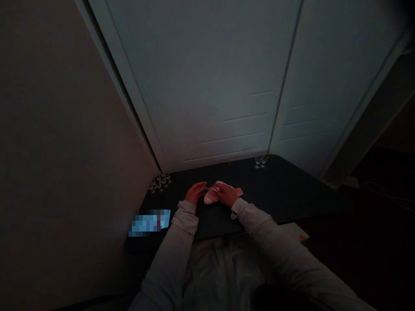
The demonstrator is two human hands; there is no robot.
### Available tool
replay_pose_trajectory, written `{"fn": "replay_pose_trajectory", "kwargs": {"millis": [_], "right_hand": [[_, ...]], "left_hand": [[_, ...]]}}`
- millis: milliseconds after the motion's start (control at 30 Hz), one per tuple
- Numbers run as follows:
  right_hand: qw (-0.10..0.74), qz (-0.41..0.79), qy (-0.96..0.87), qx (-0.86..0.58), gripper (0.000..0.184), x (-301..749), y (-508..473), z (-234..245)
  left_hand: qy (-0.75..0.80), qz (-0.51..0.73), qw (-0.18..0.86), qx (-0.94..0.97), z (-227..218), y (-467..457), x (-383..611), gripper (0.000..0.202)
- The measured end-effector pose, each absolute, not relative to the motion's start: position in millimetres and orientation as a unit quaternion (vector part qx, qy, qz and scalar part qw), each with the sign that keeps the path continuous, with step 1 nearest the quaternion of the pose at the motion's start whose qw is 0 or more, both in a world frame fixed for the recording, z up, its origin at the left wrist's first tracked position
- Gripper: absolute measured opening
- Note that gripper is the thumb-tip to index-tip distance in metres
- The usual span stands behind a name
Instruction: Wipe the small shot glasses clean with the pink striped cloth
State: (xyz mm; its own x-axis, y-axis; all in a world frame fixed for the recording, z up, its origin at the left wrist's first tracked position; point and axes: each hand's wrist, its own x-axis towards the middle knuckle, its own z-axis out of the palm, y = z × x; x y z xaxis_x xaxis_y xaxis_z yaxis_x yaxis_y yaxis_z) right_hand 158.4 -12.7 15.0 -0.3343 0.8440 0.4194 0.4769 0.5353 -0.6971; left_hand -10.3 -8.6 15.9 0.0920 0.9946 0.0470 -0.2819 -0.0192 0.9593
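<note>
Over the middle of the dark table (259, 194) my two hands are close together. My left hand (195, 192) is closed, with its fingers around one end of a small clear glass (206, 188); the dim light hides most of the glass's shape. My right hand (228, 195) is closed on a pink and white cloth (211, 198), pressing it against the glass. One part of the cloth hangs below the right fingers, and another corner sticks out to the right behind the hand.
Several small stemmed glasses (159, 183) stand at the table's left back corner. Two more glasses (261, 162) are near the back edge, right of centre. A lit screen (149, 223), partly blurred, lies at the left front. White panels (207, 77) rise behind the table.
</note>
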Motion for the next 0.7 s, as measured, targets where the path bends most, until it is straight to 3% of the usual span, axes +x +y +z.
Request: {"fn": "replay_pose_trajectory", "kwargs": {"millis": [433, 700], "right_hand": [[0.383, 0.239, -0.796, -0.404, 0.023, 157.5, -12.5, 14.7], [0.386, 0.230, -0.796, -0.406, 0.022, 157.5, -13.1, 14.3]], "left_hand": [[0.480, 0.559, 0.526, 0.425, 9.8, -2.9, -8.8, 0.031], [0.455, 0.553, 0.538, 0.444, 9.3, -5.1, -11.9, 0.034]]}}
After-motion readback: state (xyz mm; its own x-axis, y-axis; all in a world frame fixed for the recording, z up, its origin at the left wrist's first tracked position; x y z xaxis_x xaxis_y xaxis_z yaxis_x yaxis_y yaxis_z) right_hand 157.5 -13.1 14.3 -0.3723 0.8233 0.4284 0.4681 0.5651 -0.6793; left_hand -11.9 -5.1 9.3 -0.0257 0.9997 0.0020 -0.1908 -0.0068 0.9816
